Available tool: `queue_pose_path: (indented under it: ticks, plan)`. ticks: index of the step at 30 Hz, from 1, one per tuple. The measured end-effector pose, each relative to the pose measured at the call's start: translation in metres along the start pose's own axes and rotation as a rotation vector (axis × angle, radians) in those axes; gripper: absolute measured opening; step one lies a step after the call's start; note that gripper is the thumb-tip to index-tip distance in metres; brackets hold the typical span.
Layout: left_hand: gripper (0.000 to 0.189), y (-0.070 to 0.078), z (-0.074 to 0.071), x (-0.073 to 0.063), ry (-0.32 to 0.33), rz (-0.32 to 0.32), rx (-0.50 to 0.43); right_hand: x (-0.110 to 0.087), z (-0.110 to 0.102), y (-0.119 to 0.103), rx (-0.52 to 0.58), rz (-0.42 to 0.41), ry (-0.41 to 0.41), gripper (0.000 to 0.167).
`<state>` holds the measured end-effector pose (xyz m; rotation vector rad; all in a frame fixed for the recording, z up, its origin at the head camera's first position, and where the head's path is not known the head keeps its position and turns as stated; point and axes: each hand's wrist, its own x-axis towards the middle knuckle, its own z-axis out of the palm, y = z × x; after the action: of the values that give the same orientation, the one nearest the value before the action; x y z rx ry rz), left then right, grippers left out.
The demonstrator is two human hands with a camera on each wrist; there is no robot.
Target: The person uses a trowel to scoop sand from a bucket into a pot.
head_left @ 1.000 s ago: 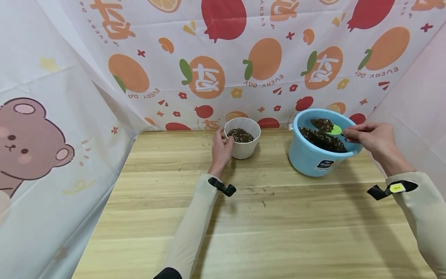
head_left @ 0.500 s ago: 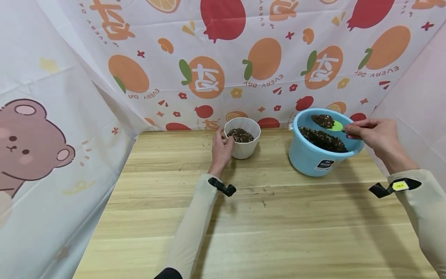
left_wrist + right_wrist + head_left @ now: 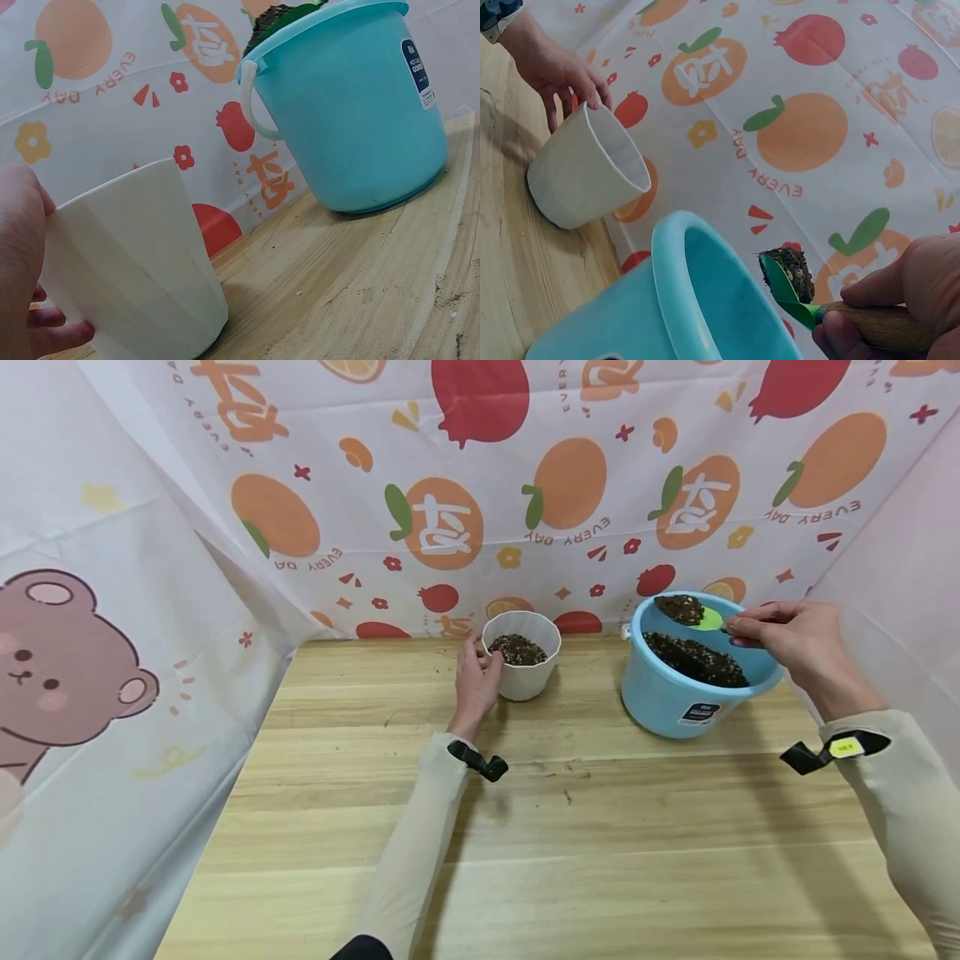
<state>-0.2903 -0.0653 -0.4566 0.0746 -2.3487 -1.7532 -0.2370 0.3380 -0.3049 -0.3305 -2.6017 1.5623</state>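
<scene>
A small white flowerpot [image 3: 525, 681], partly filled with dark soil, stands upright at the back of the table. My left hand [image 3: 477, 681] holds its left side, with the thumb toward the front and fingers round the wall. In the right wrist view this hand [image 3: 559, 71] reaches over the pot's rim. My right hand [image 3: 802, 647] grips the wooden handle [image 3: 885, 326] of a small green trowel [image 3: 708, 620]. A heap of soil [image 3: 678, 609] lies on the trowel's blade, above the light blue bucket [image 3: 663, 710]. More dark soil fills part of the bucket.
The wooden table [image 3: 525, 860] has small soil crumbs scattered in its middle. Close behind the pot and bucket hangs a white fruit-print curtain [image 3: 510, 518]. Another cloth with a bear [image 3: 75, 660] hangs along the left. The bucket's white handle [image 3: 251, 105] hangs at its side.
My right hand has raised the soil-laden trowel slightly and shifted it left, toward the bucket's far left rim. The left hand and the flowerpot have stayed in place.
</scene>
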Motion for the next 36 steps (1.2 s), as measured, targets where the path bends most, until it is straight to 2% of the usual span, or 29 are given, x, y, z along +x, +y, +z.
queue_pose_path:
  ticks: [3,7,13,22,27,36]
  plan:
    - [0.054,0.000,-0.001,0.000,0.001,-0.003,0.002,0.001,0.005,-0.005,0.012,0.003,-0.011,0.021]
    - [0.055,0.000,-0.002,0.000,-0.001,-0.001,0.006,0.002,0.013,-0.012,0.032,-0.010,-0.016,0.018]
    - [0.056,-0.002,-0.001,0.000,-0.010,-0.015,0.008,0.004,0.021,-0.019,0.013,-0.022,-0.026,0.020]
    - [0.059,-0.002,-0.001,-0.001,-0.017,0.001,0.016,0.005,0.035,-0.029,0.017,-0.037,-0.057,0.022]
    - [0.058,-0.001,-0.001,0.001,-0.014,0.002,0.007,0.005,0.045,-0.038,0.039,-0.059,-0.065,0.026]
    - [0.055,-0.001,-0.001,0.001,-0.004,0.003,0.001,0.005,0.067,-0.051,-0.022,-0.116,-0.099,0.042]
